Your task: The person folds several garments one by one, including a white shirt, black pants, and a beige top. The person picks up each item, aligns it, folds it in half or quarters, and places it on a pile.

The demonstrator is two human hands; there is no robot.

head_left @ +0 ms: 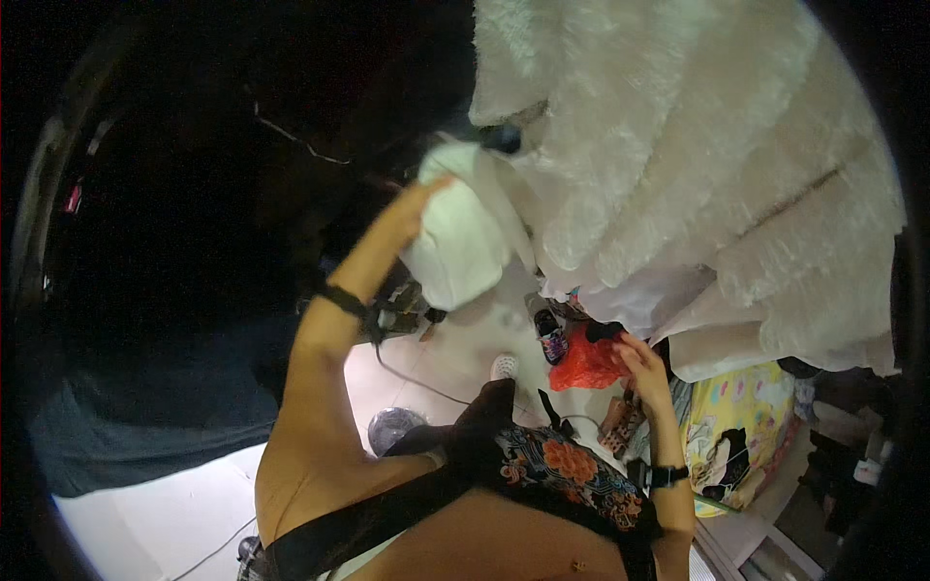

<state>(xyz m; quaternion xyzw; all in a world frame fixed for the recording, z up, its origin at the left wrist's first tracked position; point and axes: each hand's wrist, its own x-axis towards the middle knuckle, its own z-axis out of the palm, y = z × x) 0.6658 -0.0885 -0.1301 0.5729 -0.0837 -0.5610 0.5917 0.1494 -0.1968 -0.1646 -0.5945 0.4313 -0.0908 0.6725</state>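
Observation:
My left hand (422,205) reaches forward, its fingers at the upper edge of a white, soft-looking cloth item (463,237), which hangs over the floor. Motion blurs it, so I cannot make out whether it is a garment or a bag. My right hand (641,370) is lower on the right, fingers apart, with nothing visible in it. Beyond its fingertips lies a red plastic bag (581,360), though I cannot tell whether they touch. Large white fluffy fabric (678,145) hangs in folds at the upper right, close to the cloth item.
A dark patterned shoe (550,339) stands beside the red bag. A yellow patterned cloth (746,426) lies at the right, near shelves (785,542). A round bin with a dark liner (395,428) stands on the pale floor. Dark fabric (155,407) fills the left.

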